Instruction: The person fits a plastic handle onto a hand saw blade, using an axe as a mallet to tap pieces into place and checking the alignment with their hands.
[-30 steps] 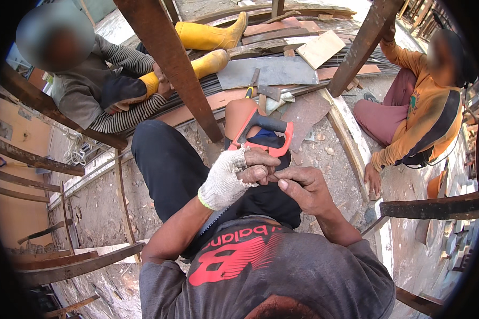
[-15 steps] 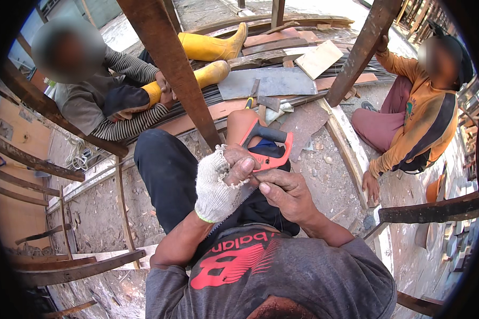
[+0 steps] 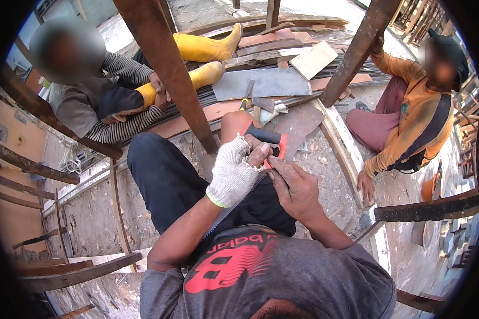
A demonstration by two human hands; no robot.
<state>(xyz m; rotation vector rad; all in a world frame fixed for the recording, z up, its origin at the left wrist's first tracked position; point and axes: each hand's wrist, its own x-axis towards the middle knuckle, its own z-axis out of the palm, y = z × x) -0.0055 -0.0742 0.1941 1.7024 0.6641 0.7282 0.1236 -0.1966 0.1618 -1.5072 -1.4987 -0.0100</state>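
A handsaw with a red and black handle (image 3: 270,136) lies across my lap, its toothed blade (image 3: 230,210) running back toward my shirt. My left hand (image 3: 238,171), in a white knit glove with bare fingertips, is closed around the saw where handle and blade meet. Pressed against it from the right, my bare right hand (image 3: 297,186) pinches thumb to fingers at the saw's handle end. A small dark bit shows at that pinch, but its kind is hidden by the fingers.
Dark wooden posts (image 3: 167,74) (image 3: 359,53) rise in front of me. A person in yellow boots (image 3: 210,48) sits left; another in an orange shirt (image 3: 420,114) squats right. Boards, a grey sheet (image 3: 263,82) and a yellow-handled tool (image 3: 244,103) lie ahead.
Both hands have shifted slightly right with the saw. Its handle has turned, so less of its red side shows. My right fingers have drawn closer to the left thumb.
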